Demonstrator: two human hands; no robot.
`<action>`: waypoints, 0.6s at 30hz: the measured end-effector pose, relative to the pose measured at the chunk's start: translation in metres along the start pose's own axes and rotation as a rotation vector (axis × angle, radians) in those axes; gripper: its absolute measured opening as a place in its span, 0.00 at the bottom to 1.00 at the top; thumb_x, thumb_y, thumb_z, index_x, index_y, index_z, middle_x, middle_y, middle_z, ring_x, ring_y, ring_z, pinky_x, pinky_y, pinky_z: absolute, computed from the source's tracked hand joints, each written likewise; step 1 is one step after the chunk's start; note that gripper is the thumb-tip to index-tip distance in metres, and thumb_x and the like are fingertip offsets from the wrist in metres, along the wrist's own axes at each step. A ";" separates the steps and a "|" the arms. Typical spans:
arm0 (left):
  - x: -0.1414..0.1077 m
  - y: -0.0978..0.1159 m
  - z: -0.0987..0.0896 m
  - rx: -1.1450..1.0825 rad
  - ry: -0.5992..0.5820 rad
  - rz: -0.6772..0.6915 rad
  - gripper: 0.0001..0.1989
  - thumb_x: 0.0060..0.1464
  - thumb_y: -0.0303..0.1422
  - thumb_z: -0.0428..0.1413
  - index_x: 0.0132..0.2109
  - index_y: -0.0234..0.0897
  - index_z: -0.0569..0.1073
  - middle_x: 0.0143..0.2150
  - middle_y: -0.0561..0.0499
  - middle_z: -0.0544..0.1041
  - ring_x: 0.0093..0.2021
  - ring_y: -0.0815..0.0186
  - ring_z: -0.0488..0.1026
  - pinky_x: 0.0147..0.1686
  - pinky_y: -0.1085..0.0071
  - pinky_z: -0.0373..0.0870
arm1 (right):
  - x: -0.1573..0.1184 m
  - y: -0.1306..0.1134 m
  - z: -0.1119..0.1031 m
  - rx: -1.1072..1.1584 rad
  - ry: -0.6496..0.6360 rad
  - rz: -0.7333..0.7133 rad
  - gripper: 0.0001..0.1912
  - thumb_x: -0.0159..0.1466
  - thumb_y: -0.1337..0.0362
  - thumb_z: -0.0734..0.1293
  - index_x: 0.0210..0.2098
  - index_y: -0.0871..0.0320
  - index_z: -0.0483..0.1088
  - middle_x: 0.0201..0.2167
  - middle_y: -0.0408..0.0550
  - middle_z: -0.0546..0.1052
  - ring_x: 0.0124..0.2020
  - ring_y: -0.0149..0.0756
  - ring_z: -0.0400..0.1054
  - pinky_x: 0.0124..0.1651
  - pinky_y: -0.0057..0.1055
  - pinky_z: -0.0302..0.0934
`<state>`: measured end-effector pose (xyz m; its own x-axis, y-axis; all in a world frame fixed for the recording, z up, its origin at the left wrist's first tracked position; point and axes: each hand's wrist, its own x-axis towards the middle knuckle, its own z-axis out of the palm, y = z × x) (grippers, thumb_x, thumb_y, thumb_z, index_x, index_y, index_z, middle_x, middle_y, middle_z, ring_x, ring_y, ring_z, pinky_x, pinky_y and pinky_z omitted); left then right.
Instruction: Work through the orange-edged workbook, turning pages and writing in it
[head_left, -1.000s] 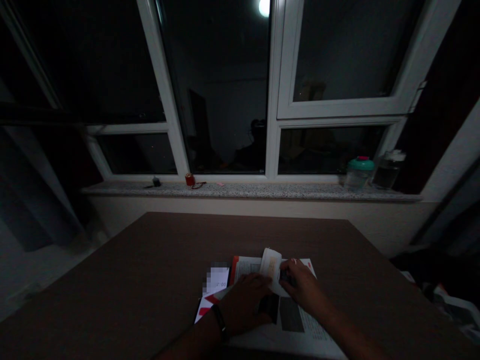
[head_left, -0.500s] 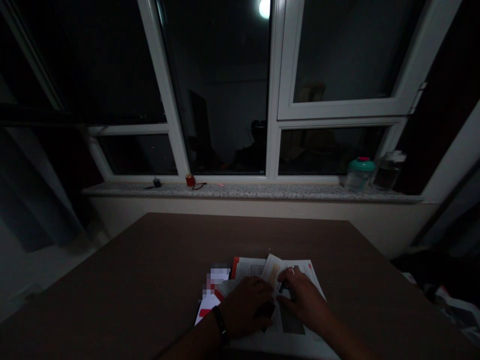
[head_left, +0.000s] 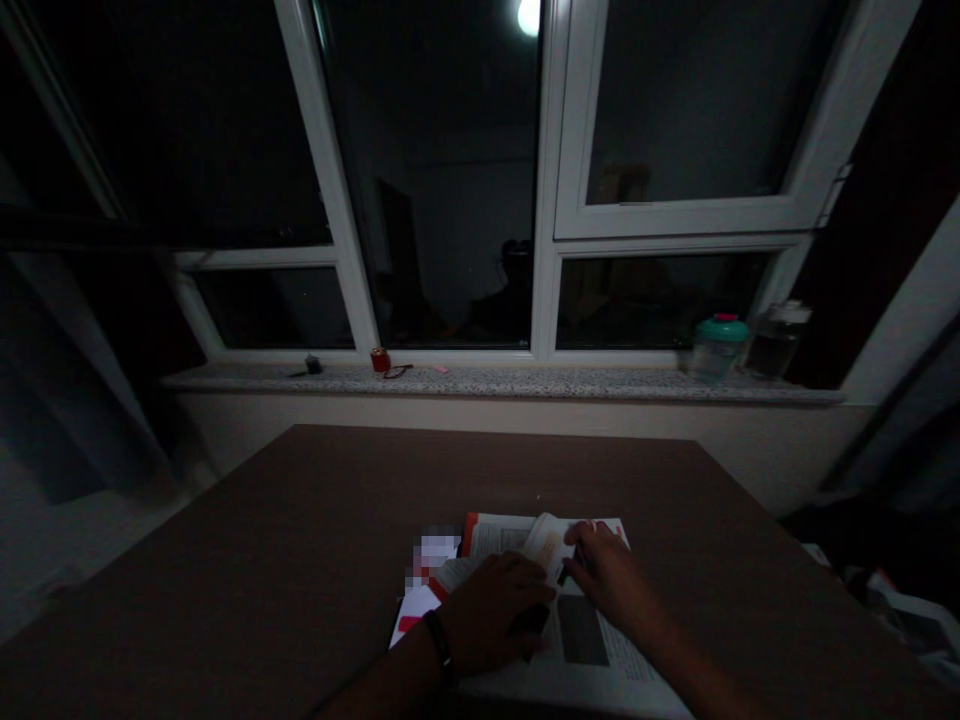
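Dark windowpanes (head_left: 450, 200) are standing behind a brown tabletop (head_left: 360, 500), which is supporting an open booklet (head_left: 585, 630) beneath both hands. The left hand (head_left: 495, 610) is resting across its pages, thumb and fingers apart, probably to hold them flat; the right hand (head_left: 607, 575) is bending beside a curved page (head_left: 545, 538), perhaps guiding it, its grip impossible to tell.

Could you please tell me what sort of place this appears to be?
Probably a room in a home or dormitory, at night: a brown desk stands before a dark window, a curtain hangs at the left, and bottles stand on the speckled sill.
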<state>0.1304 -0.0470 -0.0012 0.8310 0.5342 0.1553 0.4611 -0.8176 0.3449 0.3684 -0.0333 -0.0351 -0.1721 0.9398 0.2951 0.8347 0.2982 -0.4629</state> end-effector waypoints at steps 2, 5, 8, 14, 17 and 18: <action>-0.001 -0.001 0.001 0.017 -0.013 0.005 0.28 0.55 0.39 0.63 0.61 0.47 0.63 0.62 0.48 0.64 0.59 0.52 0.59 0.57 0.57 0.55 | -0.001 0.000 0.000 0.006 -0.002 -0.011 0.09 0.60 0.67 0.65 0.40 0.54 0.67 0.39 0.48 0.72 0.40 0.42 0.66 0.44 0.35 0.58; -0.002 0.001 0.002 0.027 -0.011 -0.002 0.30 0.55 0.37 0.62 0.62 0.47 0.61 0.64 0.49 0.61 0.61 0.53 0.57 0.59 0.57 0.53 | -0.004 -0.002 -0.002 0.035 -0.023 -0.021 0.09 0.58 0.67 0.66 0.40 0.54 0.67 0.38 0.48 0.72 0.40 0.42 0.66 0.43 0.34 0.58; -0.003 0.004 -0.001 0.009 0.005 -0.007 0.26 0.55 0.36 0.62 0.59 0.46 0.64 0.62 0.50 0.64 0.60 0.54 0.58 0.58 0.59 0.54 | -0.008 -0.008 -0.006 0.072 -0.050 -0.036 0.12 0.56 0.69 0.67 0.40 0.54 0.67 0.38 0.47 0.71 0.40 0.41 0.66 0.43 0.33 0.58; 0.001 0.005 -0.003 -0.024 0.011 -0.002 0.12 0.57 0.34 0.61 0.47 0.41 0.70 0.52 0.49 0.70 0.54 0.56 0.65 0.54 0.62 0.58 | -0.014 -0.019 -0.008 0.080 -0.068 -0.068 0.13 0.55 0.70 0.67 0.40 0.53 0.67 0.39 0.47 0.71 0.40 0.40 0.66 0.42 0.33 0.58; 0.002 0.003 -0.002 -0.022 0.016 0.007 0.11 0.56 0.32 0.62 0.45 0.41 0.70 0.50 0.50 0.71 0.52 0.57 0.65 0.52 0.65 0.59 | -0.012 -0.019 -0.007 0.068 -0.065 -0.058 0.12 0.56 0.70 0.66 0.39 0.53 0.67 0.37 0.47 0.71 0.39 0.41 0.66 0.42 0.33 0.59; 0.002 0.003 -0.002 -0.018 0.014 0.007 0.11 0.56 0.31 0.63 0.44 0.41 0.70 0.50 0.51 0.70 0.52 0.57 0.65 0.52 0.65 0.59 | -0.012 -0.017 -0.006 0.067 -0.061 -0.052 0.12 0.56 0.70 0.66 0.39 0.53 0.67 0.37 0.47 0.71 0.39 0.41 0.66 0.42 0.33 0.59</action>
<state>0.1330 -0.0478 0.0022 0.8299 0.5313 0.1706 0.4494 -0.8175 0.3602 0.3592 -0.0502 -0.0256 -0.2474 0.9307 0.2696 0.7875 0.3552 -0.5037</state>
